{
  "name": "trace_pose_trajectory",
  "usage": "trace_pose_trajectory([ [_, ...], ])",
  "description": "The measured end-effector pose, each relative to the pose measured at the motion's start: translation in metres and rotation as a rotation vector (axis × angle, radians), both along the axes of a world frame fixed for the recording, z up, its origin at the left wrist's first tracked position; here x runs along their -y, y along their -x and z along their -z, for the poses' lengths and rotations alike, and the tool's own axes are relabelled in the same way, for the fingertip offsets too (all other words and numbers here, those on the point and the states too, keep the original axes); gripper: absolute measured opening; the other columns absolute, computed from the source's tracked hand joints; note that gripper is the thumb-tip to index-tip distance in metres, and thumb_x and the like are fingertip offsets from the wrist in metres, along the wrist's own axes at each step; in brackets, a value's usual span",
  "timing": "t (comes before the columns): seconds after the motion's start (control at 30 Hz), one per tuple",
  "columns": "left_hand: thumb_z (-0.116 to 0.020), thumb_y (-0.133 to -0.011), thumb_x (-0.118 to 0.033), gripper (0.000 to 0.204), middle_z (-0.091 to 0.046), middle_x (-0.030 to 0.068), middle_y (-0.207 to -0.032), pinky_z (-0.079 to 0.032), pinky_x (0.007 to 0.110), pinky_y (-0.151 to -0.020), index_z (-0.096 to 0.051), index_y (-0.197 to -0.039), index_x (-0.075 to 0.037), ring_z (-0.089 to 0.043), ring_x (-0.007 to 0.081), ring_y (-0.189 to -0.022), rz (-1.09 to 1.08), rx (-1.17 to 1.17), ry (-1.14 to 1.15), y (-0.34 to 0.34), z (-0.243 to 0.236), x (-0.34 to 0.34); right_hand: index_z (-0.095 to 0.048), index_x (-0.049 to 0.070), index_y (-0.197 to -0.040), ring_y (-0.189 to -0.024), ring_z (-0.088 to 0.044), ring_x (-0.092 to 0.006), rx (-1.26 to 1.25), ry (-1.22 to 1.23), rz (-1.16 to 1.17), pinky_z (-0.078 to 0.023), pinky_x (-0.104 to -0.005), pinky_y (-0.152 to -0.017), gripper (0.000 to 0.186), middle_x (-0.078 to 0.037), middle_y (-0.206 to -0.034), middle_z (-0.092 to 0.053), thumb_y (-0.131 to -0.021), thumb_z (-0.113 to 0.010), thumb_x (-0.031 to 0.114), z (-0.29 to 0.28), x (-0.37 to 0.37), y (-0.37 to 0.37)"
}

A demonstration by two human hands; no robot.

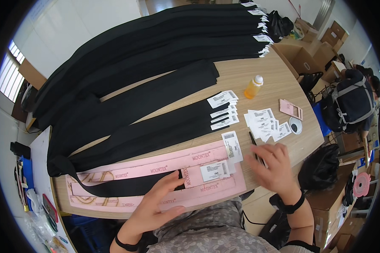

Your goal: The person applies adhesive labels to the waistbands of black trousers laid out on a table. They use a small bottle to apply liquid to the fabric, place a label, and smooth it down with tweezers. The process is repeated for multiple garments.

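Note:
My left hand point(158, 206) is open, its fingers apart, over the end of a narrow black fabric strip point(131, 185). That strip lies along a pink printed board point(207, 189), and a white label point(215, 170) sits on the board just past the strip's end. Another white label point(232, 146) lies at the board's upper right corner. My right hand point(276, 166) is blurred by motion near a slim dark tool point(252, 138). The fingers partly cover the tool, so I cannot tell whether they grip it.
Beyond the board, black strips with white labels point(221, 99) cross the wooden table point(236, 71), with a large black stack point(156, 38) behind. Loose labels point(264, 122), a small round dish point(295, 125), a pink card point(291, 109) and an amber bottle point(253, 87) stand right. Cardboard boxes point(297, 59) lie beyond.

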State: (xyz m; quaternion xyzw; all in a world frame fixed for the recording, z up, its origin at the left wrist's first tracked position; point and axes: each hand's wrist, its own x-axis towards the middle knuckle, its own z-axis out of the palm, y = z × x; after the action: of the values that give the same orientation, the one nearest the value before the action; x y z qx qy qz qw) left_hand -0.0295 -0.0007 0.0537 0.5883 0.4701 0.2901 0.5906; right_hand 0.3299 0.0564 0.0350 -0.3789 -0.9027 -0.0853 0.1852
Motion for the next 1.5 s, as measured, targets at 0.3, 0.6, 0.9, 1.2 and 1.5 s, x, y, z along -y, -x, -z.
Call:
trace_pose_trajectory([
  [0.3, -0.058, -0.105, -0.019, 0.056, -0.048, 0.0274, -0.156, -0.046, 0.04, -0.11, -0.042, -0.153, 0.005, -0.051, 0.0308, -0.142, -0.233, 0.645, 0.557, 0.012, 0.006, -0.007, -0.072, 0.015, -0.109, -0.139, -0.052, -0.0293, -0.065, 0.252, -0.198, -0.04, -0.0529, -0.11, 0.032, -0.01, -0.146, -0.06, -0.083, -0.081, 0.032, 0.012, 0.001, 0.076],
  [0.6, -0.053, -0.107, -0.014, 0.04, -0.061, 0.0243, -0.14, -0.054, 0.034, -0.09, -0.052, -0.142, 0.004, -0.068, 0.0238, -0.109, -0.321, 0.712, 0.552, 0.009, 0.027, -0.008, -0.069, 0.013, -0.101, -0.13, -0.056, -0.0292, -0.262, 0.393, -0.264, -0.039, -0.0514, -0.11, 0.028, -0.007, -0.135, -0.065, -0.079, -0.084, 0.023, 0.023, -0.013, 0.076],
  [0.9, -0.077, -0.09, -0.025, 0.046, -0.064, 0.0164, -0.137, -0.049, 0.043, -0.09, -0.068, -0.129, -0.003, -0.06, 0.0332, -0.114, 0.132, -0.577, -0.802, -0.033, 0.041, -0.008, -0.07, 0.013, -0.114, -0.125, -0.057, -0.0306, -0.666, 0.56, -0.222, -0.039, -0.0472, -0.11, 0.041, -0.005, -0.131, -0.068, -0.077, -0.087, 0.016, 0.025, -0.022, 0.062],
  [1.2, -0.074, -0.092, -0.043, 0.063, -0.05, 0.0072, -0.16, -0.043, 0.039, -0.088, -0.062, -0.144, -0.01, -0.051, 0.0269, -0.117, 0.272, -0.869, -0.884, -0.045, 0.045, -0.004, -0.072, 0.011, -0.12, -0.124, -0.058, -0.032, -0.456, 0.403, 0.241, -0.041, -0.0457, -0.108, 0.05, -0.009, -0.13, -0.069, -0.072, -0.085, 0.006, 0.003, 0.002, -0.042],
  [1.5, -0.074, -0.093, -0.04, 0.057, -0.052, 0.0045, -0.159, -0.043, 0.039, -0.088, -0.064, -0.143, -0.014, -0.05, 0.0272, -0.118, 0.284, -0.855, -0.905, -0.044, 0.047, -0.005, -0.073, 0.015, -0.127, -0.145, -0.044, -0.0381, -0.242, 0.27, 0.214, -0.03, -0.0616, -0.117, 0.046, -0.014, -0.153, -0.054, -0.084, -0.08, 0.031, 0.002, 0.021, -0.006],
])
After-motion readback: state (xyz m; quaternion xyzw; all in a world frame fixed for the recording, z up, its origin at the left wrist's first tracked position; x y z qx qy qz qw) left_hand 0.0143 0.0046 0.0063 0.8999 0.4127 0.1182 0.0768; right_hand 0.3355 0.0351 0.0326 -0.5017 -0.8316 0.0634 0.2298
